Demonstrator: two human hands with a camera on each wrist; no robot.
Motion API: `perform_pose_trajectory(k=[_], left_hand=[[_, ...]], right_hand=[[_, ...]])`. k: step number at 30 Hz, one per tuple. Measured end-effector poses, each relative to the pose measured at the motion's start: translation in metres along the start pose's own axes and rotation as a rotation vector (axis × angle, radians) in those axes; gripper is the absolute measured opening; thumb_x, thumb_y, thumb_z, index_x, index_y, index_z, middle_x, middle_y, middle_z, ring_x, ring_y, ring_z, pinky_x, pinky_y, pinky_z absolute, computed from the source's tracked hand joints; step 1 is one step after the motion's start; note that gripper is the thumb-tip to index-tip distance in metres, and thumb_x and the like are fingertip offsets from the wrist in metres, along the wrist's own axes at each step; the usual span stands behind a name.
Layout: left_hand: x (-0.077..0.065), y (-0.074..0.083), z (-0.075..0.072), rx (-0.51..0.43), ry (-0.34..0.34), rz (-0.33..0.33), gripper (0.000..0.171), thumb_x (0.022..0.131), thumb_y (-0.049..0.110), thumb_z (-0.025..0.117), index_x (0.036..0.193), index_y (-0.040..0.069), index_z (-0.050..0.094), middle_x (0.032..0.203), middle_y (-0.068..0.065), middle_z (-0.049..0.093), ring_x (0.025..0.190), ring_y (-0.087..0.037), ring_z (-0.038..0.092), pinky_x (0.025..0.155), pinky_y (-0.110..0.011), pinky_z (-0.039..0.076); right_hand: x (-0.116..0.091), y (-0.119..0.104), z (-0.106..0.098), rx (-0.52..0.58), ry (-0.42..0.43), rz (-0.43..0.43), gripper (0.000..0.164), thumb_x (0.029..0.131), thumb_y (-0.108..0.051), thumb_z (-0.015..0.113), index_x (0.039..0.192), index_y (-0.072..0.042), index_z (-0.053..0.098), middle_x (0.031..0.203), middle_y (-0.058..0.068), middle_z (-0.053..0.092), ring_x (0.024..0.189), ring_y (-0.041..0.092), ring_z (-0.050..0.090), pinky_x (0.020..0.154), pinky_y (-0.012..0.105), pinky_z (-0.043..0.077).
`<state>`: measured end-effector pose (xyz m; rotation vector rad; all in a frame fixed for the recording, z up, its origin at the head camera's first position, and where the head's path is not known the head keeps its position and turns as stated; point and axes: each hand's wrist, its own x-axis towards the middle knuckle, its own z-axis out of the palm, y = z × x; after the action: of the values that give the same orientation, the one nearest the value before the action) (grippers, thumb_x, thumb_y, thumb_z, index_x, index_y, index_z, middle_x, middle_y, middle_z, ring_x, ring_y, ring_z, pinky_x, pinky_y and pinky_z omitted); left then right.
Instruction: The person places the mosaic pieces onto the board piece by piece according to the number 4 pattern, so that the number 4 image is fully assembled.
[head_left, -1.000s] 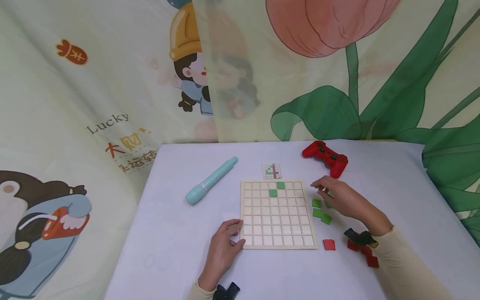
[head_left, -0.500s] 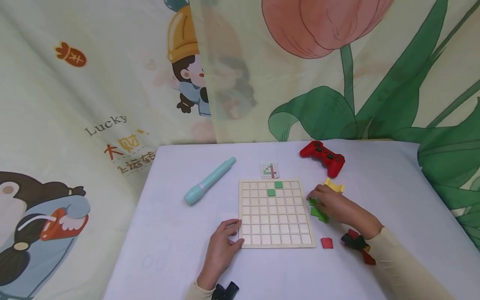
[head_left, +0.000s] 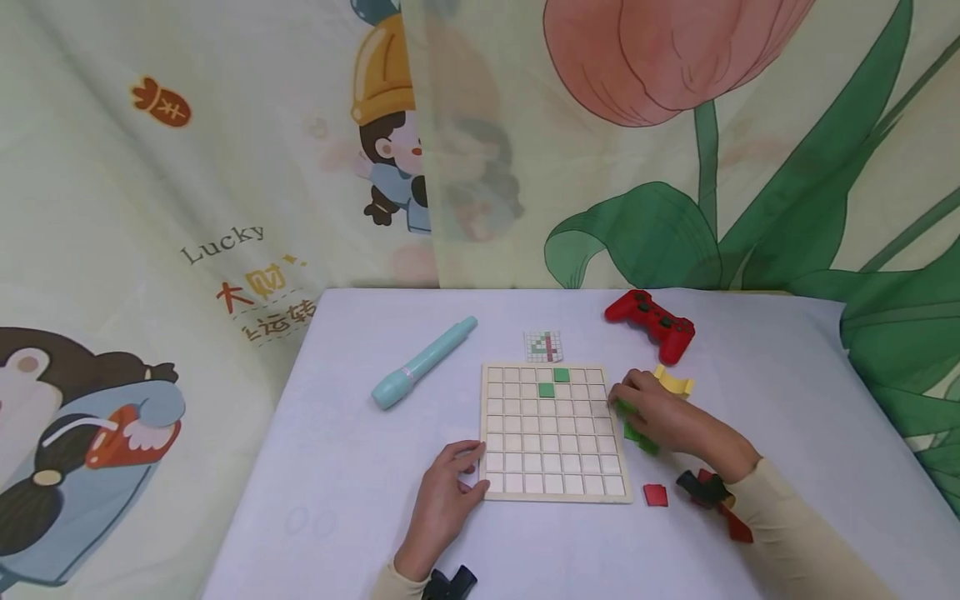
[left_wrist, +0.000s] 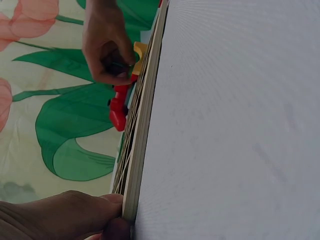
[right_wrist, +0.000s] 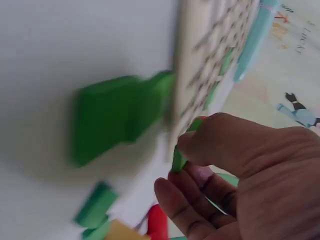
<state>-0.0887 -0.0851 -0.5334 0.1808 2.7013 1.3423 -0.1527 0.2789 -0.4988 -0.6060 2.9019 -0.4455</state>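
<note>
In the head view, a pale wooden grid board point(head_left: 555, 501) lies on the table with two green tiles, one a green tile point(head_left: 562, 375) in its top row, the other in the row below. My left hand point(head_left: 444, 504) touches the board's left edge with fingertips and thumb tip, its fingers relaxed. My right hand point(head_left: 660, 408) is at the board's upper right edge. Thumb and fingers there pinch a small green square tile point(right_wrist: 180, 159), plain in the right wrist view. Below that hand lie loose green tiles point(head_left: 641, 440), partly hidden by it.
A red game controller point(head_left: 651, 325) and yellow pieces point(head_left: 675, 383) lie behind the right hand. Red tiles point(head_left: 656, 495) lie toward the front right, some under the wrist. A small pattern card point(head_left: 543, 346) sits above the board, with a turquoise microphone-shaped object point(head_left: 423, 364) left of it.
My right hand has dropped to the green tiles and moved left to the board's edge, now pinching one tile. The yellow pieces have come into view. My left hand has stayed put.
</note>
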Motion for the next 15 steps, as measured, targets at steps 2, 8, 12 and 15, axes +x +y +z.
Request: perform_pose_trajectory(k=[2,8,12,15], left_hand=[[0.0,0.0,0.0,0.001,-0.001,0.002,0.056,0.082,-0.001,0.086,0.136,-0.001,0.071,0.14,-0.008,0.067,0.095,-0.011,0.064,0.064,-0.016,0.053],[0.002,0.001,-0.001,0.01,-0.002,0.003,0.056,0.082,0.0,0.087,0.136,0.0,0.071,0.14,-0.009,0.067,0.094,-0.011,0.064,0.064,-0.016,0.053],[0.002,0.0,-0.001,0.005,-0.009,-0.004,0.056,0.083,0.001,0.087,0.137,0.0,0.071,0.141,-0.009,0.067,0.095,-0.011,0.064,0.065,-0.016,0.054],[0.001,0.0,-0.001,-0.009,-0.015,-0.014,0.056,0.083,0.001,0.087,0.137,0.0,0.07,0.141,-0.009,0.067,0.093,-0.01,0.063,0.065,-0.016,0.053]], right_hand=[[0.003,-0.006,-0.002,0.014,0.038,-0.028,0.034,0.09,-0.002,0.082,0.118,-0.017,0.071,0.113,0.003,0.061,0.106,0.018,0.057,0.081,0.028,0.062],[0.021,-0.036,-0.012,0.116,0.066,-0.045,0.03,0.093,-0.002,0.079,0.12,-0.014,0.071,0.123,0.005,0.06,0.118,0.022,0.059,0.092,0.036,0.064],[0.037,-0.055,-0.013,0.156,0.076,-0.103,0.03,0.095,-0.001,0.075,0.123,-0.01,0.07,0.123,0.005,0.059,0.117,0.021,0.059,0.092,0.036,0.064],[0.05,-0.067,-0.009,0.168,0.068,-0.154,0.03,0.096,-0.001,0.074,0.124,-0.009,0.068,0.121,0.005,0.058,0.114,0.02,0.058,0.091,0.034,0.063]])
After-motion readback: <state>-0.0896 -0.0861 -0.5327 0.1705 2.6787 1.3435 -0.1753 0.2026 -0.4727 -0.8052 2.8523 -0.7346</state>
